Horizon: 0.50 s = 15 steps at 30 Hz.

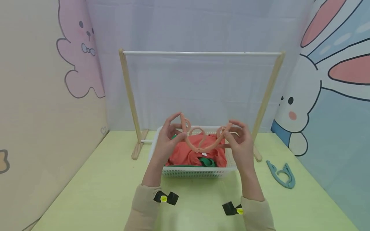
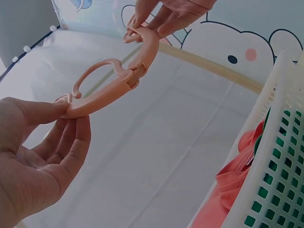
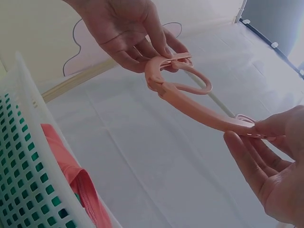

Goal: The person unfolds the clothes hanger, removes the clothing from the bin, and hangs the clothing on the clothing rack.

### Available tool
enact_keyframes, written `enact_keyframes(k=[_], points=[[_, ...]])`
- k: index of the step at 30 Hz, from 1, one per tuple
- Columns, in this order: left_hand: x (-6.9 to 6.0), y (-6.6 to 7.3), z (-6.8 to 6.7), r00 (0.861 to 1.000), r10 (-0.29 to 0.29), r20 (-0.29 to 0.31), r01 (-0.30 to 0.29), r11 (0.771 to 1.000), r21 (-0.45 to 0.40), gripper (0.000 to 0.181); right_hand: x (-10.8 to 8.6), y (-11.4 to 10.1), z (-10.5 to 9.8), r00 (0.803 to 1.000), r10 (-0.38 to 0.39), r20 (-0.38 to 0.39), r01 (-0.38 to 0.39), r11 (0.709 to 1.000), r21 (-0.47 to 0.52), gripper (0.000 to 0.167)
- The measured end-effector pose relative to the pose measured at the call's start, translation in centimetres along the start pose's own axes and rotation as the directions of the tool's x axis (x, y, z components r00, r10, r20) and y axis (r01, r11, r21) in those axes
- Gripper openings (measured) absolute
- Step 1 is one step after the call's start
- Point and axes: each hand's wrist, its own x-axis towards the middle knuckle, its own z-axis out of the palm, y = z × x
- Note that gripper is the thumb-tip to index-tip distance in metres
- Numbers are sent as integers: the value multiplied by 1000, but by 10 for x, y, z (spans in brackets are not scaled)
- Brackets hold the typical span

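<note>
A peach-pink folding hanger (image 1: 199, 149) is held up above the basket, its two arms angled upward from the centre joint and its hook curling between them. My left hand (image 1: 168, 138) pinches the end of one arm between thumb and fingers. The other arm's end is pinched by my right hand (image 1: 240, 144). Both wrist views show the hanger (image 2: 107, 95) stretched between the left hand (image 2: 45, 156) and the right hand (image 3: 270, 166). Below it, coral-red clothing (image 1: 185, 152) and green clothing (image 1: 208, 162) lie in the white basket (image 1: 193, 172).
Behind the basket stands a rack with a white rail (image 1: 202, 53) and wooden posts (image 1: 130, 93). A folded blue-green hanger (image 1: 281, 176) lies on the table (image 1: 101, 186) at the right. Printed panels flank the table on both sides.
</note>
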Motion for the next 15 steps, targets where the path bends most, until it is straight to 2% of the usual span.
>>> enact_keyframes(k=[3, 7, 9, 12, 15], points=[[1, 1, -1, 1000, 28, 13, -28, 999, 29, 67, 1, -2, -6, 999, -46, -13, 45, 998, -53, 38], [2, 1, -4, 999, 44, 0, -44, 998, 47, 67, 2, -3, -12, 997, -73, 36, 76, 991, -106, 37], [1, 0, -4, 999, 32, -16, -32, 999, 42, 66, 1, -1, -15, 996, -70, 48, 76, 989, -127, 33], [-1, -2, -5, 998, 12, -55, -12, 1000, 8, 66, -1, 2, -19, 997, -56, 47, 63, 987, -148, 29], [-4, -3, -5, 995, -8, -104, 2, 998, -61, 65, -4, 5, -24, 996, -65, 55, 74, 979, -188, 29]])
